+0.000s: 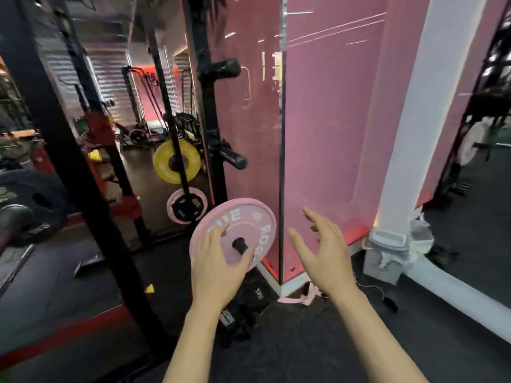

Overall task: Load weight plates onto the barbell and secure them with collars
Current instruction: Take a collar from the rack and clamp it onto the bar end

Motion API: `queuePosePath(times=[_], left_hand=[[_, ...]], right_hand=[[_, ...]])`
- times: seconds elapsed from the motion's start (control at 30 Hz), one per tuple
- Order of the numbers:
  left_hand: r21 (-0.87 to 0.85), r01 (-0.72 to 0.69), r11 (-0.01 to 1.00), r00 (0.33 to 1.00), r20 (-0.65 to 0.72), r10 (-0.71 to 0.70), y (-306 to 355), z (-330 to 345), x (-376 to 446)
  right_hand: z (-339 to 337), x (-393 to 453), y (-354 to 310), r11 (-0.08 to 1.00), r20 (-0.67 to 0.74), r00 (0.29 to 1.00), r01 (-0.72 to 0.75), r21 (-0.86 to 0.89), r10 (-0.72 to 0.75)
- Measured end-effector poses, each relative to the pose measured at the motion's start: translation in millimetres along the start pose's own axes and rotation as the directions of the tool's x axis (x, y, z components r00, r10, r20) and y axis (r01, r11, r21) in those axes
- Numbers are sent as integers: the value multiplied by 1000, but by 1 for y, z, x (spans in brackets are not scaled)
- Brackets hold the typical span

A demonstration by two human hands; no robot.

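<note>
A pink weight plate [249, 219] with white lettering hangs on a black storage peg [240, 244] at the foot of the black rack post. My left hand [218, 261] lies flat on the plate's lower left face, fingers spread over it and thumb near the peg. My right hand [322, 250] hovers just right of the plate, fingers apart, touching nothing. At the far left edge the barbell's sleeve end [13, 219] shows, with a black plate [41, 203] behind it. No collar can be made out.
Two empty black pegs [231, 157] [221, 69] stick out of the rack post above. A yellow plate [177, 161] and a pink-rimmed plate [186, 205] show in the mirror. A black 15 kg plate [246, 305] lies on the floor below. A pink wall corner [282, 161] stands close right.
</note>
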State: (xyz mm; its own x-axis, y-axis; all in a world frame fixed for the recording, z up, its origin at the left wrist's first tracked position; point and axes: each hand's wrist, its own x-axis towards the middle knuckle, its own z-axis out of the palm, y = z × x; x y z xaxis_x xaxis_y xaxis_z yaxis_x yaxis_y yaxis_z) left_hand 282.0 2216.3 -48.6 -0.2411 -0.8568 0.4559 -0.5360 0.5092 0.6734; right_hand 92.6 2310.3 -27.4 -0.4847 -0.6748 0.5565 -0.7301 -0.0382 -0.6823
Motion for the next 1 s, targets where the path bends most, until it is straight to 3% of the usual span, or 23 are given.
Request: queuePosePath(times=[0.37, 0.73, 1.0], left_hand=[[-57, -20, 998, 994, -109, 13, -42, 34, 155], [-46, 23, 999, 994, -103, -27, -116, 82, 308], [8, 75, 997, 982, -174, -73, -154, 114, 380]], right_hand=[[86, 125, 37, 997, 9, 999, 46, -66, -46], [193, 256, 86, 999, 35, 999, -7, -47, 8], [260, 339, 121, 997, 72, 997, -8, 71, 2]])
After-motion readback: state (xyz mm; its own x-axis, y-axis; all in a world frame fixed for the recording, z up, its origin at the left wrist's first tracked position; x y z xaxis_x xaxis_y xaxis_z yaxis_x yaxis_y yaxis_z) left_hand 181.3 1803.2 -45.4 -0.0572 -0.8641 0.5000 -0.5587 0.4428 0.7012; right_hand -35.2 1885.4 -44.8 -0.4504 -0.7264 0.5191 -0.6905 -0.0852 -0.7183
